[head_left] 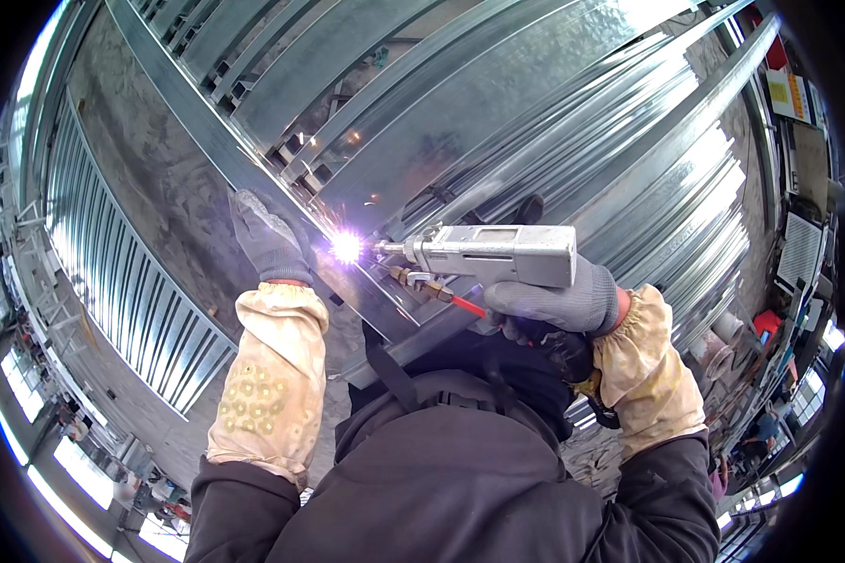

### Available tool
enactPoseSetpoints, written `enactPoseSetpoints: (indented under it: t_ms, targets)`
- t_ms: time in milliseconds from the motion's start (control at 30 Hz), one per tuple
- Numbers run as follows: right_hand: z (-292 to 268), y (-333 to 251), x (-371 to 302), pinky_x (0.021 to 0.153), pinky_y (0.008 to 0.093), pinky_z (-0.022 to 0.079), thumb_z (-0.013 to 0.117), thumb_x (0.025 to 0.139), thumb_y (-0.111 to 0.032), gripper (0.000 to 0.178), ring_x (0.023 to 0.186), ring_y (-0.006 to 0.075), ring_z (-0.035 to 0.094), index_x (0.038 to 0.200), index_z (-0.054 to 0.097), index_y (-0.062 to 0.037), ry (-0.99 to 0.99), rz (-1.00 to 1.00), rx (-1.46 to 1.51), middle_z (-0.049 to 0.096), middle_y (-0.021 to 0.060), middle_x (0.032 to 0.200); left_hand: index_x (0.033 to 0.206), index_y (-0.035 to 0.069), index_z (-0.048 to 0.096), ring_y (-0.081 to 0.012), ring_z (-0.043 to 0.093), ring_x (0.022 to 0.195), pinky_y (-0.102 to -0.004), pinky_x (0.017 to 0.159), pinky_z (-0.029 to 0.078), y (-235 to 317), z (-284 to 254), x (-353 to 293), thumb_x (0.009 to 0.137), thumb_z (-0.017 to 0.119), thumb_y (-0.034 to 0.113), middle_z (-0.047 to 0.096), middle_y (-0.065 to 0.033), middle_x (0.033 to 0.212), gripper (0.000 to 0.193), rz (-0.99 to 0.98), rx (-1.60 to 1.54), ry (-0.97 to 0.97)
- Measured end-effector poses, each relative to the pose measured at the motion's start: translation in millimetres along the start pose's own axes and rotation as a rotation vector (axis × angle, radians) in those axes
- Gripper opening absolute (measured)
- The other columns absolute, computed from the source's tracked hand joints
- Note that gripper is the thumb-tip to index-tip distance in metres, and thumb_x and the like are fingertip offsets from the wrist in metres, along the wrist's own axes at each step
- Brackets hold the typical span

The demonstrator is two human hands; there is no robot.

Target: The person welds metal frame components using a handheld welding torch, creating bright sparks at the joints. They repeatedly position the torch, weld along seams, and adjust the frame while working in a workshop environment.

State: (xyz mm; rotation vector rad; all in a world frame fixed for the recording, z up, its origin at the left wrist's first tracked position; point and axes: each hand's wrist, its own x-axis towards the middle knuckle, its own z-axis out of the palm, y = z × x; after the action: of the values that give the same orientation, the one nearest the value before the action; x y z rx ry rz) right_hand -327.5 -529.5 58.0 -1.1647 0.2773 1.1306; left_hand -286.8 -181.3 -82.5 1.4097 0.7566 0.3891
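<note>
My right hand (559,302), in a grey glove, is wrapped round the grip of a silver handheld welding gun (498,251). A red hose (468,306) with brass fittings runs beneath the gun's body. At the nozzle tip a bright violet-white glare (345,247) hides the spot being welded, and sparks fly up from it. My left hand (268,236), gloved too, lies with its fingers stretched out along the edge of a galvanized steel frame (211,155), just left of the glare. Tan protective sleeves cover both forearms.
Steel bars (324,70) cross the frame ahead. Long stacked metal profiles (629,150) lie to the right. On the floor at left is a slatted metal panel (127,272). Buckets (718,352) and shelving stand at far right. Other people appear small near the lower rims.
</note>
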Motion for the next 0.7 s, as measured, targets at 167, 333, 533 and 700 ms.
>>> enactPoseSetpoints:
  t_ms: [167,333,533,700]
  targets:
    - [1,3,-2,0.057,0.0216,0.053,0.075,0.091,-0.031,0.039,0.067,0.0076,0.066,0.114,0.066,-0.0014,0.003,-0.017,0.028,0.07,0.0035,0.087,0.117,0.005,0.059,-0.0078,0.051,0.075,-0.0212,0.063,0.045,3,-5,0,0.107,0.051,0.03,0.053,0.0024,0.089,0.028,-0.023,0.088,-0.028]
    - [6,3,-4,0.061,0.0253,0.055,0.07,0.093,-0.021,0.05,0.071,0.012,0.067,0.134,0.053,0.0005,-0.007,-0.056,-0.058,0.071,0.011,0.094,0.125,0.005,0.059,-0.0064,0.052,0.078,-0.0206,0.068,0.045,3,-5,2,0.106,0.053,0.031,0.055,0.0033,0.091,0.033,0.04,0.095,-0.065]
    - [3,2,-27,0.06,0.0266,0.054,0.066,0.094,-0.016,0.053,0.07,0.0147,0.067,0.141,0.05,0.0011,0.106,-0.182,-0.043,0.071,0.0141,0.095,0.137,0.001,0.053,-0.0114,0.058,0.096,-0.0247,0.085,0.05,1,0,0,0.107,0.052,0.028,0.061,-0.0034,0.113,0.04,-0.021,0.016,-0.01]
    - [1,6,-59,0.06,0.0264,0.055,0.067,0.092,-0.019,0.055,0.067,0.0145,0.067,0.139,0.05,0.003,0.179,-0.16,0.06,0.07,0.015,0.094,0.14,-0.005,0.05,-0.0183,0.057,0.113,-0.0293,0.098,0.046,26,3,-1,0.106,0.051,0.024,0.058,-0.0138,0.13,0.044,0.235,0.285,-0.141]
